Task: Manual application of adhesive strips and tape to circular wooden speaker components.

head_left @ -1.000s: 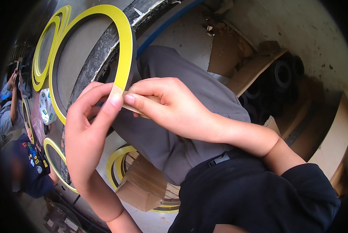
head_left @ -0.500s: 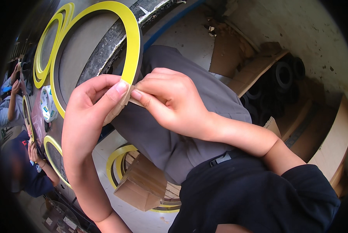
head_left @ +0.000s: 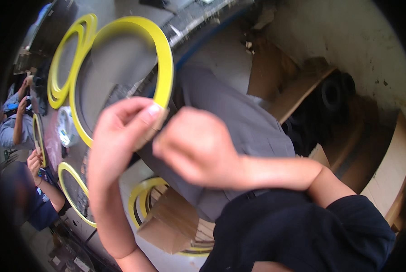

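My left hand (head_left: 123,138) pinches the lower right part of a large, flat yellow ring (head_left: 165,75) between thumb and fingers. A tan strip (head_left: 163,119), like paper or tape, is at the ring's edge by my left thumb, partly hidden by the hand. My right hand (head_left: 198,149) is just to the right, apart from the ring. Its fingers are curled together and smeared by motion. Whether anything is in them cannot be made out.
More yellow rings (head_left: 54,86) lie on the table at left, near a white roll (head_left: 67,127). A brown cardboard box (head_left: 166,231) stands below among other rings. Black rolls (head_left: 332,93) fill a carton at right. Two people work at far left, one holding a ring (head_left: 38,136).
My right hand has come away from the ring's edge, moving down and slightly right. My left hand still grips the ring, and the whole view has shifted slightly.
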Available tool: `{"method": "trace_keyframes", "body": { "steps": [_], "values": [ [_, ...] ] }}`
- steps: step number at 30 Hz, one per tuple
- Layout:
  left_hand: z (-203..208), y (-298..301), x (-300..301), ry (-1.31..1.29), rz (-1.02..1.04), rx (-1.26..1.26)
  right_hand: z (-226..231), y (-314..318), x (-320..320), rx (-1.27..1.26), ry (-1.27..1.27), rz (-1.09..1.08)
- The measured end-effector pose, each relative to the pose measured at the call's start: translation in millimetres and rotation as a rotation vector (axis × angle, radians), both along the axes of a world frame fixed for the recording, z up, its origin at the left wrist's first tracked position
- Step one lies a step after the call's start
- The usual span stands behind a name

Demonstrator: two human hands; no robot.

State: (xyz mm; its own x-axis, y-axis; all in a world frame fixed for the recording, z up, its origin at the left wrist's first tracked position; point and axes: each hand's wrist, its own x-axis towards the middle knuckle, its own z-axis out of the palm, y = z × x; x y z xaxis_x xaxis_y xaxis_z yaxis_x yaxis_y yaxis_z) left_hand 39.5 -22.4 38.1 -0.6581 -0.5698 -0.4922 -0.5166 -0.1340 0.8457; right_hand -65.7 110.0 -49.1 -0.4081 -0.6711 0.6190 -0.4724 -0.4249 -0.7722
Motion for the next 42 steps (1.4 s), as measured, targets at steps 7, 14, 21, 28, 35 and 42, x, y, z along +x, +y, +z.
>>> {"method": "trace_keyframes", "body": {
  "steps": [7,14,21,28,35,42],
  "values": [
    [-9.3,7.6,3.3,0.013,-0.028,0.017,53.4,-1.0,-25.0,-0.203,0.204,0.270],
    [-6.3,8.9,5.3,-0.033,-0.100,-0.044,63.6,-196.3,-123.1,0.037,0.784,-0.107],
    [-17.0,-7.7,7.9,0.116,-0.176,0.032,57.4,-245.5,-136.1,-0.220,0.988,-0.296],
    [-8.9,-9.0,8.3,0.171,-0.150,0.047,101.6,-12.8,-102.1,0.899,0.296,0.302],
    [-10.9,-11.5,8.1,0.139,-0.154,0.067,48.2,-19.6,-76.9,1.035,-0.635,0.708],
    [-10.2,-6.7,15.9,0.093,-0.174,-0.082,34.4,-31.7,-69.9,0.959,-0.784,0.774]
  ]
}}
